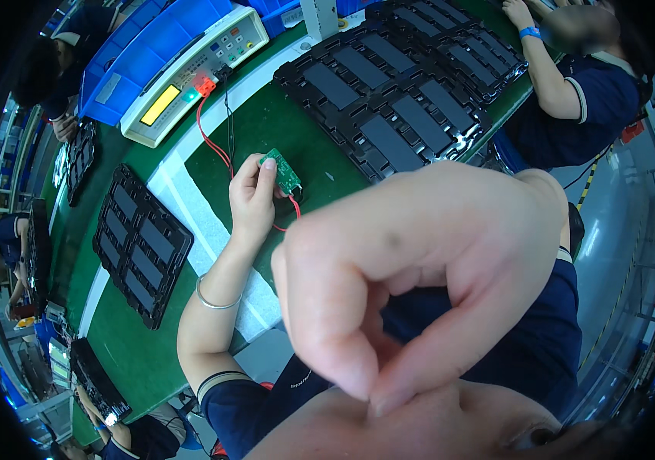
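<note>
My left hand [253, 198] is closed on a small green circuit board [284, 173], with the thumb pressed on its top face. A red lead [296, 205] hangs from the board's lower end. The board is held up over the green bench. My right hand [435, 245] is raised very close to the camera and looks large. Its fingers are curled, and the thumb and forefinger tips are pressed together, with nothing visible between them. Beyond the board stands a bench tester [193, 77] with a lit yellow screen; red and black wires [216, 142] run from its red connector.
Black trays [381, 92] with flat dark grey pieces lie at the back right. Another loaded black tray [143, 245] lies at left on the green mat [139, 368]. Blue bins [132, 57] stand behind the tester. Co-workers sit at right [588, 96] and along the left.
</note>
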Tool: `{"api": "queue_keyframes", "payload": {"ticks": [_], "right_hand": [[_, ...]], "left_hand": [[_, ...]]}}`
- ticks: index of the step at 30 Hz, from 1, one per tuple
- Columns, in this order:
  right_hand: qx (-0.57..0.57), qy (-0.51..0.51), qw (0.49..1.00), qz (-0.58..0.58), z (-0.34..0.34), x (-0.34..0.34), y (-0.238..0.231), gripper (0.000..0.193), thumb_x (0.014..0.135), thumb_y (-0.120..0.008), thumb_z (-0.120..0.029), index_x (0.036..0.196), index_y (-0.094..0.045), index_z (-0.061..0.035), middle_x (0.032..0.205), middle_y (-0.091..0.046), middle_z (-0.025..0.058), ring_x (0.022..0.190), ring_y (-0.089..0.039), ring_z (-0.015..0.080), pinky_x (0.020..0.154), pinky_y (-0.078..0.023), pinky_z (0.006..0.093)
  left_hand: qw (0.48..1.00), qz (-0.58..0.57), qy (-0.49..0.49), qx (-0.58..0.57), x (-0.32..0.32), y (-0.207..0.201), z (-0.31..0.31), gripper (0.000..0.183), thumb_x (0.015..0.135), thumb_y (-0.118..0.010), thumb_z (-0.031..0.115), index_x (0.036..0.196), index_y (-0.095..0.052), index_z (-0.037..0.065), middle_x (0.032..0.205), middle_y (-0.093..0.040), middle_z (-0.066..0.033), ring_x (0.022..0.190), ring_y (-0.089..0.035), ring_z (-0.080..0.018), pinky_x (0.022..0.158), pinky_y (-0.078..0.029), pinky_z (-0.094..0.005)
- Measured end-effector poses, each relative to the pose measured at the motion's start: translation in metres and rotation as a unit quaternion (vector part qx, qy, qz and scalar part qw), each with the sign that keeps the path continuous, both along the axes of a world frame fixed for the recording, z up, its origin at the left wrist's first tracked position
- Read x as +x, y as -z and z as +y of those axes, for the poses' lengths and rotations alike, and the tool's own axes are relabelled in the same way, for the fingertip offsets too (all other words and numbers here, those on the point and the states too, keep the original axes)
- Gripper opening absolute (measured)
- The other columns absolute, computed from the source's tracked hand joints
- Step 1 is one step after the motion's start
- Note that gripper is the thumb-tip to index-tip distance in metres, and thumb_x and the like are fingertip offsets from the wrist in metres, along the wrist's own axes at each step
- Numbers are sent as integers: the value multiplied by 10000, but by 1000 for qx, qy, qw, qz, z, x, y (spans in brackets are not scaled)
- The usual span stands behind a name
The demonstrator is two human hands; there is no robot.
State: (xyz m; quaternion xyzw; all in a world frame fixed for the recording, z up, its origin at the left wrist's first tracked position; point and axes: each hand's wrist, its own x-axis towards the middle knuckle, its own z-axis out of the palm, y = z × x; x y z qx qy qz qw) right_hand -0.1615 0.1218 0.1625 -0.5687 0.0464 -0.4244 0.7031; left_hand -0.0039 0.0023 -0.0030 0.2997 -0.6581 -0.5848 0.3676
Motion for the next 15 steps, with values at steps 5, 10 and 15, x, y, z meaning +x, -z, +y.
{"api": "queue_keyframes", "payload": {"ticks": [5, 10, 15], "right_hand": [[-114, 208, 941, 242, 2, -21, 27, 121, 731, -615, -79, 807, -526, -47, 759, -518, 31, 599, -486, 86, 509, -389, 190], [-310, 597, 444, 592, 15, -95, 80, 178, 664, -605, -95, 820, -538, -40, 684, -510, 78, 661, -511, 243, 610, -429, 325], [-150, 632, 349, 676, 45, -156, 133, 250, 703, -619, -192, 879, -554, -26, 732, -503, 85, 731, -517, 244, 678, -427, 325]], "left_hand": [[999, 30, -2, -12, 2, 1, 1, 179, 870, -444, 165, 789, -500, 15, 625, -488, 1, 512, -464, -49, 466, -363, -172], [1000, -7, 2, -18, 2, -3, 4, 181, 868, -446, 163, 782, -501, 14, 605, -486, 6, 500, -460, -47, 457, -359, -170], [1000, -14, 8, -18, 3, -1, 2, 187, 868, -446, 164, 771, -502, 15, 604, -489, 5, 498, -459, -45, 453, -360, -171]]}}
